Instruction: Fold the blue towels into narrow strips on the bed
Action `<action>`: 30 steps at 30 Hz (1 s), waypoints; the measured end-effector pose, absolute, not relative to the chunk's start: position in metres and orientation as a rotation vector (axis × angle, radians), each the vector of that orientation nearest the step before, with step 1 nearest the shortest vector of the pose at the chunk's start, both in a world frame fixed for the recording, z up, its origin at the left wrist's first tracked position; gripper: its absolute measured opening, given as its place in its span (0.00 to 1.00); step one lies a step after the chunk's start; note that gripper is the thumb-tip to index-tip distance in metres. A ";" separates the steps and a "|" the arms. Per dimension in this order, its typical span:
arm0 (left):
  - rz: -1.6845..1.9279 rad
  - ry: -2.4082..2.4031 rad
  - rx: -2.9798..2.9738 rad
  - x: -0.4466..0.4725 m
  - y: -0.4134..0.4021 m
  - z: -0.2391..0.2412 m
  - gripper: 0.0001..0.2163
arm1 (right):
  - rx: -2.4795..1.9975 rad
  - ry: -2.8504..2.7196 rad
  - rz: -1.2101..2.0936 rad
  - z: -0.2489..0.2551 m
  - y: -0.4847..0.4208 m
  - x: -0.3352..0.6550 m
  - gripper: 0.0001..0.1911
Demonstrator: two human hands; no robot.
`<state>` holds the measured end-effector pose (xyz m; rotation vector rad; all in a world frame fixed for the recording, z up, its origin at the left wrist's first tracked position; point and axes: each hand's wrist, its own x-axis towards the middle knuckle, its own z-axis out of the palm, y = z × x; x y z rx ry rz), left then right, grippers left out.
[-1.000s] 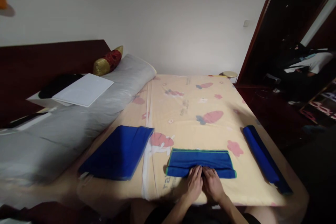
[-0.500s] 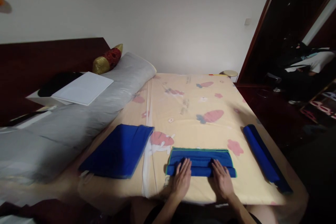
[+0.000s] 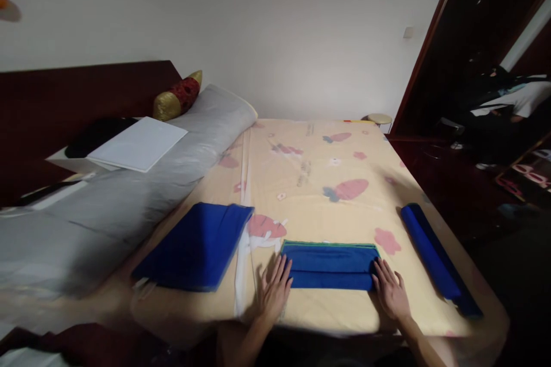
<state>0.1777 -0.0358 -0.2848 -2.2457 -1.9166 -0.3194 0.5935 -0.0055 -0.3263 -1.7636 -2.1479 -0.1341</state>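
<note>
A blue cloth with green edging (image 3: 331, 264) lies partly rolled on the bed near its front edge, its near side a flat roll. On the cloth's left end rests my left hand (image 3: 274, 288), open, fingers pointing forward. My right hand (image 3: 391, 291) lies open at the right end, fingertips on the cloth's edge. Left of it, a second blue cloth (image 3: 196, 246) is spread flat with a pale string at its near corner. At the right side, a rolled blue cloth (image 3: 430, 252) lies slantwise along the bed's edge.
The bed (image 3: 310, 183) has a cream sheet printed with carrots. Along its left side are a grey bolster-like bundle (image 3: 193, 143), a white flat box (image 3: 140, 143) and a red-gold cushion (image 3: 178, 97). A round stool (image 3: 379, 118) stands beyond. A person (image 3: 516, 103) is at the far right.
My hands have slid apart from the middle of the cloth to its two ends. The cloth's near roll looks flatter. The other blue cloths lie as before.
</note>
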 end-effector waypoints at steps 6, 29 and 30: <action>-0.342 -1.793 -2.372 0.175 -0.065 -0.304 0.27 | -1.608 -2.289 0.004 -0.329 -0.039 0.603 0.27; -0.477 -1.819 -2.539 0.291 0.015 -0.277 0.19 | -1.410 -2.381 0.226 -0.286 0.034 0.473 0.24; -0.479 -1.782 -2.571 0.288 0.012 -0.278 0.19 | -1.398 -2.384 0.223 -0.288 0.034 0.476 0.24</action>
